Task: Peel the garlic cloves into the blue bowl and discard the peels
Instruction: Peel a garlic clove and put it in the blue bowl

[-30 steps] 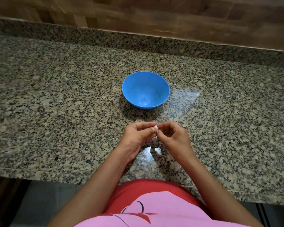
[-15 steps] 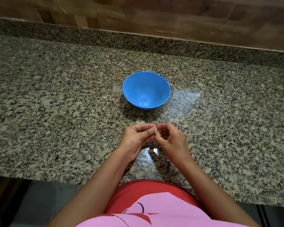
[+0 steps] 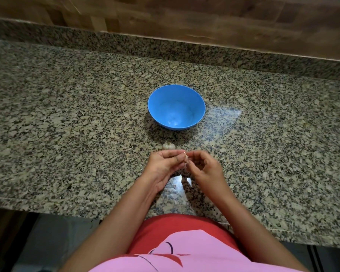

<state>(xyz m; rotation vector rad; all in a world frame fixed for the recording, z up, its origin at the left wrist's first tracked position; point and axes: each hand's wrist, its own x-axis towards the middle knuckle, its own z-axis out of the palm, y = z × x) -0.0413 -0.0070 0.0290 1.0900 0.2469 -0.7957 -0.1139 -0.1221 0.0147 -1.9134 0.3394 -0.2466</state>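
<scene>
The speckled granite counter ran the width of the room under a wooden wall, polished enough to throw glare near its front edge. On it the blue bowl stood upright, and I could see no clove in it. It lay straight ahead of the 2 hands, well apart from them, so neither hand was plainly nearer. The left hand and right hand met fingertip to fingertip just above the stone, both curled. A garlic head rested just beyond the left knuckles. Between the fingertips sat 1 garlic clove, pinched from both sides, too small to judge its long axis.
</scene>
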